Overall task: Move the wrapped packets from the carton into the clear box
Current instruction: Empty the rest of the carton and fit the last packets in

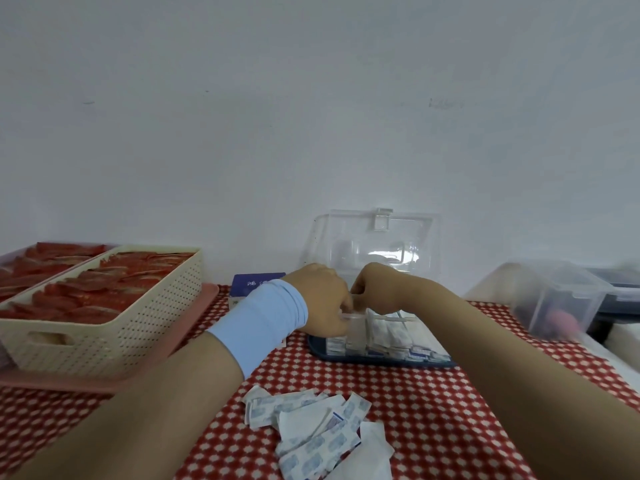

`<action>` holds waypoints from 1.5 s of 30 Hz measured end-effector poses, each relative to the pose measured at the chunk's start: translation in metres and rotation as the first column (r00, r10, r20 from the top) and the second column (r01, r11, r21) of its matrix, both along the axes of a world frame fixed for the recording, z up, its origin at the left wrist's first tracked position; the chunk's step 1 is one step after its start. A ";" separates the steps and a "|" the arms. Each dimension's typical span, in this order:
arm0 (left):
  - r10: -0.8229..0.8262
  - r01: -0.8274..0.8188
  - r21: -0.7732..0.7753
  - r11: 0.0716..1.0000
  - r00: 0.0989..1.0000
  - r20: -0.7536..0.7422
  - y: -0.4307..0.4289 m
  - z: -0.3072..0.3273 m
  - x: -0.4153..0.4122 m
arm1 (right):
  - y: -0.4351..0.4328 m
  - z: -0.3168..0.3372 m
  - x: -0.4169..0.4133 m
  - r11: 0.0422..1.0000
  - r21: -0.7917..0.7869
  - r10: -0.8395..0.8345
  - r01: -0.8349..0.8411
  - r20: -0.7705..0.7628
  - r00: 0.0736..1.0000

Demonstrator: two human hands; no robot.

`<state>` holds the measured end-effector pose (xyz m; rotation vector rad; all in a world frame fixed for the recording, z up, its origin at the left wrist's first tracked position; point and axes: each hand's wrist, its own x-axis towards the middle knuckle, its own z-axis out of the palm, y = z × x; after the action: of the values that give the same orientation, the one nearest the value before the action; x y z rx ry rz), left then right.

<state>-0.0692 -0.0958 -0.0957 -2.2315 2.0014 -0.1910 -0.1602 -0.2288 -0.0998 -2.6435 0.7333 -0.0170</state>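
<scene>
— Clear plastic, that is the clear box, right? Where is it?

— At about 12 o'clock from the person, on the red dotted cloth, with its lid standing open behind. Wrapped packets stand in rows inside it, upright, long side up and down.

— What are the hands doing?

— Both are at the box's left end. The left hand (it has a blue wristband) and the right hand are curled and touching, pinching near the rim. What they hold cannot be told; the fingers hide it.

— And the other packets?

— A loose pile of packets lies flat at 6 o'clock, near the person. The blue carton peeks out at 11 o'clock, behind the left wrist, so the left hand is probably nearer to it.
</scene>
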 end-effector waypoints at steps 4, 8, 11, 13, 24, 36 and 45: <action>0.004 -0.004 0.001 1.000 0.990 -0.140 -0.002 -0.008 -0.007 | 0.002 -0.004 0.003 0.993 -0.119 0.005 -0.009 -0.034 0.999; 0.050 -0.042 0.057 0.997 0.987 -0.155 -0.006 -0.014 -0.009 | -0.008 -0.010 0.006 0.992 -0.126 0.020 -0.024 -0.030 0.999; 0.063 -0.053 0.082 0.995 0.990 -0.124 -0.007 -0.014 -0.009 | -0.010 -0.003 0.001 0.990 -0.129 0.065 -0.062 0.020 0.998; 0.065 -0.055 0.091 0.994 0.991 -0.114 -0.007 -0.013 -0.011 | -0.011 0.003 -0.004 0.993 -0.100 0.075 -0.064 0.113 0.991; 0.066 -0.066 0.012 0.998 0.961 -0.269 0.006 0.007 -0.021 | -0.010 0.027 -0.036 0.995 0.076 0.049 -0.068 0.227 0.973; 0.121 -0.158 -0.036 0.987 0.866 -0.485 0.060 0.015 -0.052 | 0.059 0.026 -0.091 0.964 0.145 0.249 -0.224 -0.191 0.949; 0.344 -0.238 0.330 0.913 0.884 -0.315 0.080 -0.025 -0.059 | 0.100 -0.009 -0.102 0.989 0.147 0.055 0.016 -0.467 0.882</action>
<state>-0.1281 -0.0158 -0.1207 -2.4692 1.6609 0.5539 -0.2626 -0.1289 -0.1088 -2.5286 0.8182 0.6839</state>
